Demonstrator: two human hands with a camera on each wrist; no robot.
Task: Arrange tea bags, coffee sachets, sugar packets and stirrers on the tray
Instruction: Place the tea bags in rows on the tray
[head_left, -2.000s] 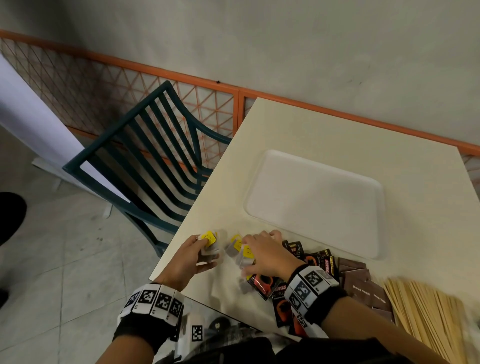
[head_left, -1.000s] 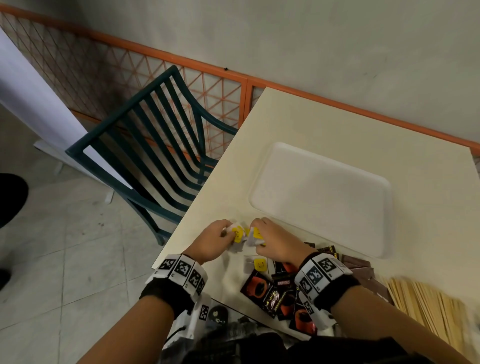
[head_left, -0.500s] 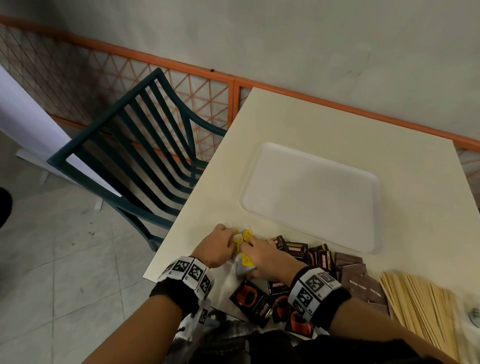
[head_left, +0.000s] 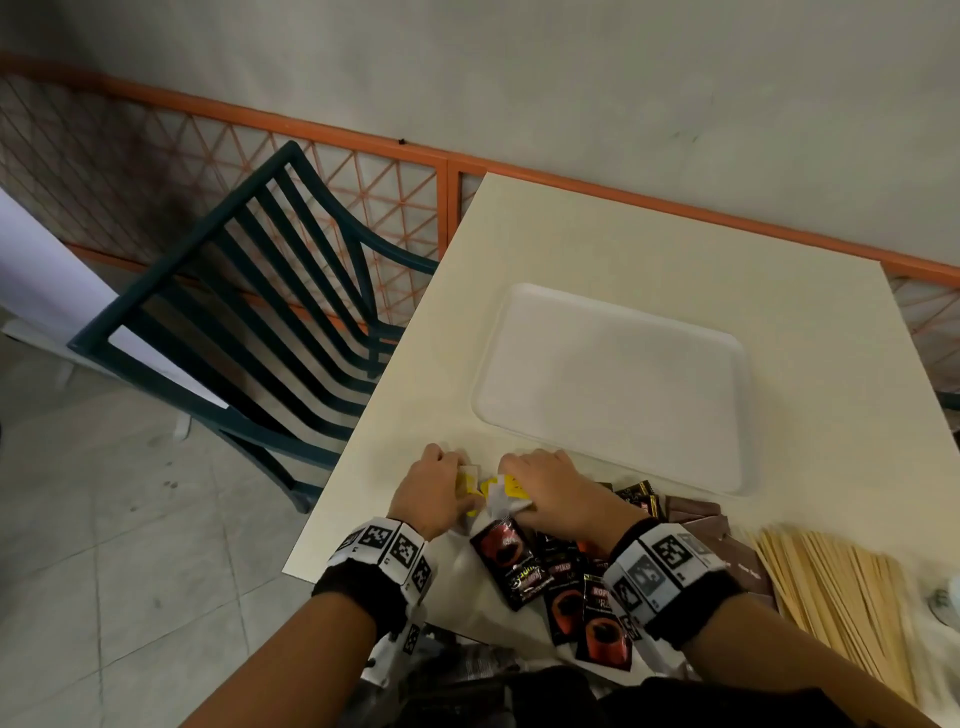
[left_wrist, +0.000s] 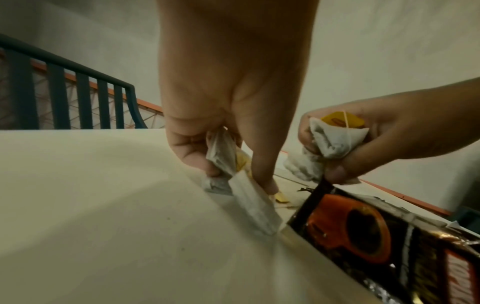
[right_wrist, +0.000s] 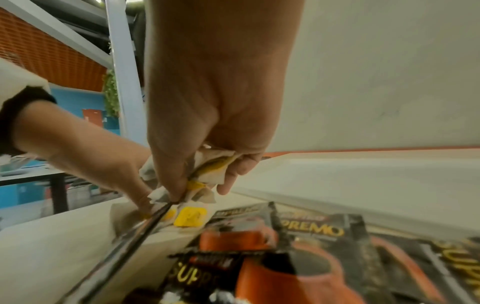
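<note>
White tea bags with yellow tags (head_left: 491, 488) lie at the table's near left edge, between my two hands. My left hand (head_left: 434, 491) pinches tea bags (left_wrist: 221, 158) against the tabletop. My right hand (head_left: 550, 486) grips a bunch of tea bags (left_wrist: 335, 142) (right_wrist: 210, 170), and its thumb also touches the top edge of a black coffee sachet (head_left: 511, 564). Black and orange coffee sachets (head_left: 582, 597) lie under my right wrist. Brown sugar packets (head_left: 701, 525) and wooden stirrers (head_left: 831, 597) lie to the right. The white tray (head_left: 618, 384) sits bare beyond my hands.
A dark green slatted chair (head_left: 249, 322) stands left of the cream table (head_left: 649, 249). An orange-framed mesh fence (head_left: 363, 176) runs behind the table along the wall. The table's near left corner (head_left: 291, 569) is close to my left wrist.
My hands have drawn together over the tea bags, then shifted slightly apart, each gathering a bunch. The head view has swung a little; the tray has stayed put.
</note>
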